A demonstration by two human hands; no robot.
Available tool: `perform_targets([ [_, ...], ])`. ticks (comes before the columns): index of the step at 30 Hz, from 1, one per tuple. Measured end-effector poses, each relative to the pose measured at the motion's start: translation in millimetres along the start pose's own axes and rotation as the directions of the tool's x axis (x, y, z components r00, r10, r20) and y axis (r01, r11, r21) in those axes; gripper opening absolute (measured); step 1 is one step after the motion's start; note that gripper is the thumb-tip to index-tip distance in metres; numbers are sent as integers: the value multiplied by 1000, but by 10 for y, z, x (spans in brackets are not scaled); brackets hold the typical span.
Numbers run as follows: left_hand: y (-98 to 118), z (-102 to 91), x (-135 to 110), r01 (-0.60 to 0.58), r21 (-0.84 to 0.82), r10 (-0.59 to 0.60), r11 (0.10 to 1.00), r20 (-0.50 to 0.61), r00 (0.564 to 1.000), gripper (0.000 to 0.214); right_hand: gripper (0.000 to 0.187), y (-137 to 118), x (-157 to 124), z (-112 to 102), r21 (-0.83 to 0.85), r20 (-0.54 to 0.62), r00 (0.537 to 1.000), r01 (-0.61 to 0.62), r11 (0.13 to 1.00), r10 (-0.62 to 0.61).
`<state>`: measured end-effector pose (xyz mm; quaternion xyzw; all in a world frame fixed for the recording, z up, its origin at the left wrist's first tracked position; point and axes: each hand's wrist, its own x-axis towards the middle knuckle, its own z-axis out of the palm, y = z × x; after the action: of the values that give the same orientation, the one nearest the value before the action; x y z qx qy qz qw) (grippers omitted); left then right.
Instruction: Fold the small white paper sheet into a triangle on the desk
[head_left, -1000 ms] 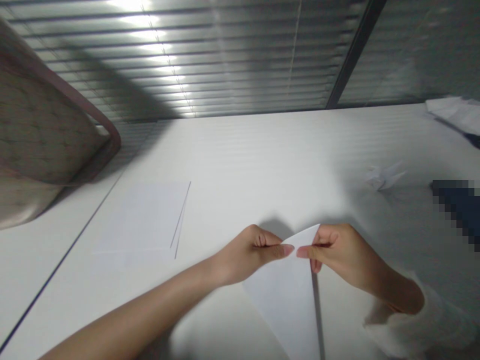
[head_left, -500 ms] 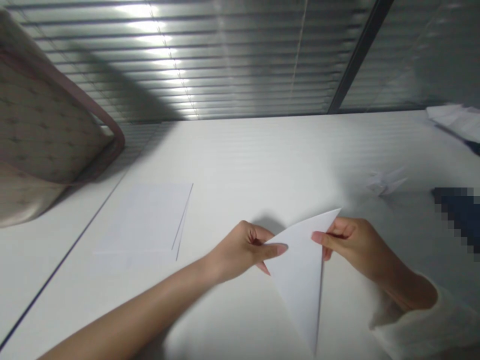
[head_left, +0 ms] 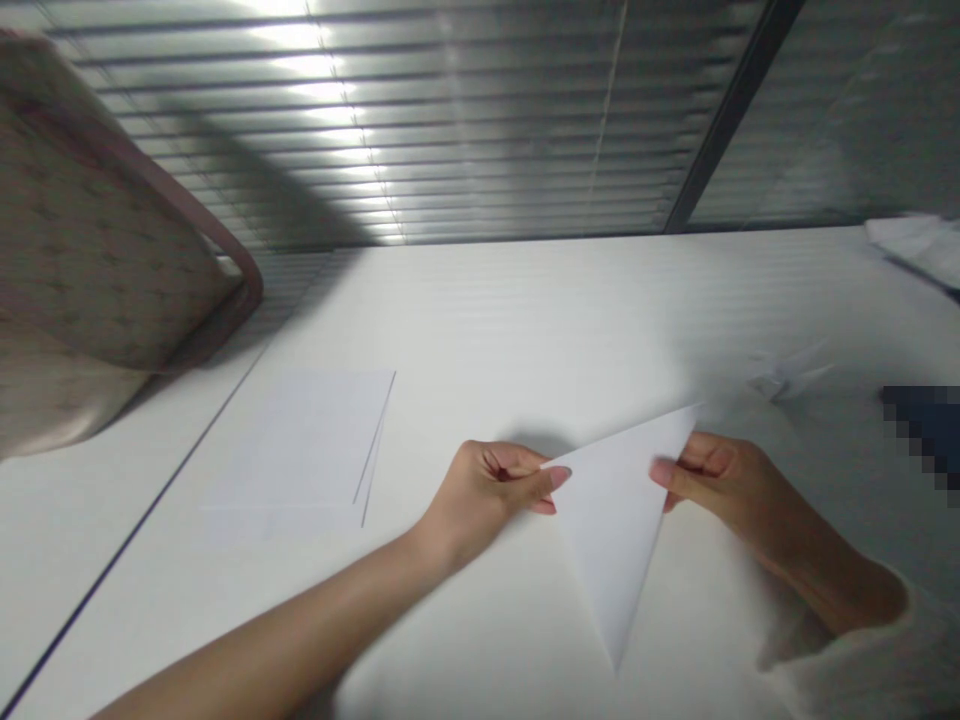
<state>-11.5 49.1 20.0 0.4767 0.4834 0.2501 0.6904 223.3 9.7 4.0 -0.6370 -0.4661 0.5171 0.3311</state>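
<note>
Paper sheets (head_left: 300, 450) lie on a white table (head_left: 525, 300).

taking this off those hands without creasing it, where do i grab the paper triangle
Probably best to pinch the free lower tip of the paper triangle, coming from the near side. The left hand and right hand hold the two upper corners, so that tip is the only corner left open.

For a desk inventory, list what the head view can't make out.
Head view:
Folded paper: the edges held in the left hand and right hand are hidden by their grips.
Paper figure: washed out and blurred, shape unclear.
Dark object: pixelated and cut off by the right edge.
Papers: cut off by the right edge.
</note>
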Motion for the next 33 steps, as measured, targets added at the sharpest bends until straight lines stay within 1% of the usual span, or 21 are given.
perform_targets([
  [4, -5, 32, 1, -25, -6, 25, 1000, -13, 1000, 26, 36, 14, -14, 8, -223, -46, 999, -24, 974, 14],
  [5, -7, 40, 5, -29, -7, 28, 1000, -27, 999, 27, 38, 13, -14, 8, -241, -59, 998, -19, 970, 5],
  [7, -11, 50, 17, -25, -9, 25, 1000, -50, 998, 27, 33, 6, -10, 21, -155, -41, 999, 2, 988, -9],
  [9, -15, 51, 33, -28, -8, 28, 1000, -64, 998, 28, 27, 1, -5, 56, -13, 42, 999, 4, 1000, -4],
  [11, -17, 37, 46, -47, 15, 48, 999, -68, 997, 29, 31, 8, -2, 105, 69, 129, 992, -19, 997, 10],
  [12, -14, 24, 51, -65, 49, 68, 997, -62, 996, 31, 34, 16, -2, 126, 75, 155, 988, -26, 997, 14],
  [14, 2, -22, 60, -155, 224, 166, 962, -32, 986, 34, 37, 39, -8, 141, 43, 148, 989, 15, 999, -21],
  [15, 15, -54, 69, -214, 332, 229, 919, -8, 973, 36, 37, 50, -14, 131, 7, 90, 993, 76, 997, -76],
  [16, 30, -90, 83, -269, 432, 290, 861, 18, 957, 38, 37, 60, -23, 107, -56, -20, 987, 160, 985, -162],
  [17, 44, -129, 104, -315, 519, 344, 795, 43, 938, 38, 37, 68, -35, 74, -159, -155, 948, 252, 954, -277],
  [18, 56, -168, 134, -345, 575, 381, 742, 63, 923, 36, 38, 75, -50, 37, -298, -285, 863, 334, 894, -417],
  [19, 63, -202, 169, -366, 610, 407, 702, 77, 910, 33, 41, 80, -67, 1, -452, -351, 745, 396, 799, -567],
  [20, 65, -228, 208, -385, 640, 431, 666, 92, 898, 27, 44, 86, -86, -28, -591, -315, 644, 441, 675, -697],
  [21, 62, -243, 243, -407, 669, 460, 622, 107, 881, 22, 48, 95, -106, -45, -687, -201, 572, 497, 530, -796],
  [22, 54, -245, 268, -428, 692, 490, 581, 123, 863, 20, 52, 106, -126, -46, -730, -38, 541, 559, 394, -840],
  [24, 31, -204, 254, -462, 740, 555, 490, 144, 819, 33, 57, 140, -167, -8, -704, 293, 544, 679, 208, -786],
  [25, 19, -162, 202, -476, 766, 588, 432, 161, 793, 40, 59, 160, -187, 24, -677, 416, 551, 719, 159, -723],
  [27, -7, -57, 3, -495, 863, 649, 103, 318, 691, 42, 60, 199, -228, 95, -646, 553, 547, 758, 91, -628],
  [28, -26, -5, -133, -491, 871, 630, -14, 389, 672, 44, 60, 213, -250, 126, -643, 581, 540, 763, 63, -609],
  [31, -134, 85, -549, -473, 854, 486, -215, 514, 707, 57, 57, 218, -327, 204, -638, 610, 492, 770, -17, -621],
  [33, -248, 74, -723, -432, 861, 462, -269, 509, 726, 68, 56, 198, -382, 258, -632, 618, 450, 772, -67, -645],
])
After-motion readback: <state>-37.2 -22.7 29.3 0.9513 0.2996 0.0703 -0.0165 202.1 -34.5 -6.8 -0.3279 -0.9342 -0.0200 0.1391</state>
